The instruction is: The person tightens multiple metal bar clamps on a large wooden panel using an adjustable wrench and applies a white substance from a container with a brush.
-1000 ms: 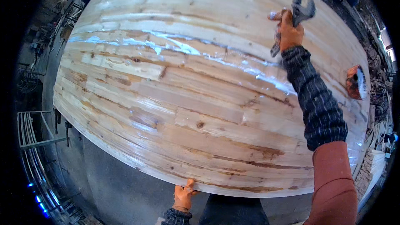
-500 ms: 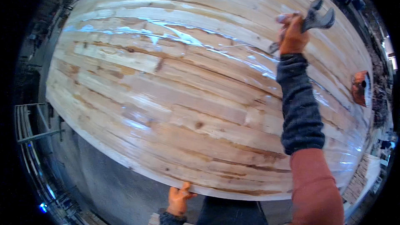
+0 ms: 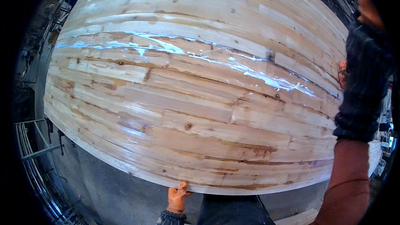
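Note:
A large glued-up wood panel made of many pale strips spreads before me. White glue-like streaks run across its far half. At the near edge, my left hand in an orange glove is closed on the panel's rim, with a finger on top. My right hand, also orange-gloved, is raised at the far right and partly lost in the dark rim of the view. The metal wrench it gripped in the earlier frame is barely discernible as a dark shape above that hand.
A small orange object shows beside my right sleeve on the panel's right side. Metal racking stands at the left over the grey floor. Pale boards lie low at the right, near my legs.
My right hand has swung rightward and up, from above the panel to the view's edge. The view has shifted slightly. My left hand remains at the near edge.

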Available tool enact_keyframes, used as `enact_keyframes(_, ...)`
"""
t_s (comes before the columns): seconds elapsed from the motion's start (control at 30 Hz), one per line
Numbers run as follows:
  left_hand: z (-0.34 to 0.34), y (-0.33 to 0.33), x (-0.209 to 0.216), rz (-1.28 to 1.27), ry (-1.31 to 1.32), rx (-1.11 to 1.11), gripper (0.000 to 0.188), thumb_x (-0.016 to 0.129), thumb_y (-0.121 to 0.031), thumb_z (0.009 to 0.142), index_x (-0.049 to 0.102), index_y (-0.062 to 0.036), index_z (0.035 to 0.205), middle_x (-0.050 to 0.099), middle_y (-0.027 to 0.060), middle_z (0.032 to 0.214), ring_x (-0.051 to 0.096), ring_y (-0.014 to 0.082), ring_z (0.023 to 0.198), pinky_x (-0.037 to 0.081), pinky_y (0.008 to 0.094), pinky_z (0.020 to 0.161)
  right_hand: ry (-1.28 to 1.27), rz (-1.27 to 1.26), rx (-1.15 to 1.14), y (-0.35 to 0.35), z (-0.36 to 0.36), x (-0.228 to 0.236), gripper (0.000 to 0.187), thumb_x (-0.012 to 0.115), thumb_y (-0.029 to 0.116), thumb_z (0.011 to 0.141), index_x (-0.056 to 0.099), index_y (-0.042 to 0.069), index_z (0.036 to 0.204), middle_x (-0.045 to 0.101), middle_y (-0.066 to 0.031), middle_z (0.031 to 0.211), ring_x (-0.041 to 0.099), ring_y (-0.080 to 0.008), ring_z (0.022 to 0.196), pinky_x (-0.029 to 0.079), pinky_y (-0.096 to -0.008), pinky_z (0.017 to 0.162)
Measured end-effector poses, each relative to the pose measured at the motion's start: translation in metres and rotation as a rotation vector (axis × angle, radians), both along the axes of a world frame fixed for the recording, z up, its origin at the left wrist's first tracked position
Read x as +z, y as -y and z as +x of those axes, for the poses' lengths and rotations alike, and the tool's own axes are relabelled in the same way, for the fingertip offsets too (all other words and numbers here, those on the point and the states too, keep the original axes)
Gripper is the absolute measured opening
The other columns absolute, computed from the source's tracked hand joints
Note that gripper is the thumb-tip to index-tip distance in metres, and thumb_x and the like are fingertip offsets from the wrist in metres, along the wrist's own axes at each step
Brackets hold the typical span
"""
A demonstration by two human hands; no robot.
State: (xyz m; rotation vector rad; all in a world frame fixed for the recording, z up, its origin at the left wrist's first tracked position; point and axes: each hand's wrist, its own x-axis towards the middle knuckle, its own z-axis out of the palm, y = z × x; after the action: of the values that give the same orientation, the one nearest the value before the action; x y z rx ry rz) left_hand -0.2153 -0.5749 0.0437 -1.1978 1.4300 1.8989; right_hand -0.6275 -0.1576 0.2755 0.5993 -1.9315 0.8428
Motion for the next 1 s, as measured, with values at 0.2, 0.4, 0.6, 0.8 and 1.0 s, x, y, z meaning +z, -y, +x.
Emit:
enact_keyframes(0.2,0.001,0.008,-0.031,0.010,-0.025,-0.088,0.054,0.071,-0.028,0.076,0.051,-0.0002,0.117,0.060,0.0105,0.104,0.062,0.0235,0.086,0.058,0.0396,0.069,0.291,-1.320,0.317,-0.055,-0.022,-0.242,0.024,0.054,0.029,0.097,0.061,0.007,0.090,0.062,-0.0027,0.070,0.049,-0.0151,0.049,0.044,-0.0304,0.054)
enact_keyframes(0.4,-0.007,-0.007,0.004,0.057,-0.107,-0.026,0.048,0.069,-0.029,0.082,0.052,0.0027,0.114,0.060,0.0111,0.102,0.062,0.0218,0.084,0.055,0.0367,0.067,0.733,-0.951,-0.027,-0.039,-0.009,-0.156,0.036,0.056,0.037,0.096,0.062,0.002,0.099,0.059,-0.0060,0.065,0.052,-0.0154,0.049,0.045,-0.0306,0.047)
enact_keyframes(0.6,-0.015,-0.006,0.005,0.012,-0.072,-0.076,0.053,0.067,-0.030,0.082,0.051,0.0050,0.118,0.061,0.0151,0.107,0.064,0.0262,0.091,0.058,0.0411,0.074,0.084,0.219,-0.227,-0.038,0.046,0.009,0.024,0.058,0.016,0.091,0.056,0.010,0.114,0.055,-0.0032,0.074,0.054,-0.0148,0.060,0.048,-0.0284,0.057)
enact_keyframes(0.8,-0.011,0.002,-0.005,0.033,-0.059,-0.093,0.050,0.065,-0.029,0.081,0.052,0.0035,0.116,0.060,0.0141,0.105,0.064,0.0253,0.088,0.058,0.0394,0.072,0.089,0.042,-0.345,0.025,0.075,-0.102,0.010,0.060,0.018,0.091,0.057,0.009,0.091,0.061,-0.0070,0.069,0.053,-0.0141,0.054,0.042,-0.0261,0.049)
enact_keyframes(1.0,-0.009,-0.010,-0.005,0.060,-0.164,-0.081,0.041,0.064,-0.031,0.084,0.054,-0.0006,0.110,0.059,0.0077,0.096,0.064,0.0206,0.078,0.057,0.0347,0.067,0.795,-1.031,-0.001,0.064,0.059,-0.174,0.029,0.060,0.033,0.094,0.061,0.006,0.082,0.065,-0.0061,0.065,0.047,-0.0071,0.041,0.034,-0.0211,0.037)
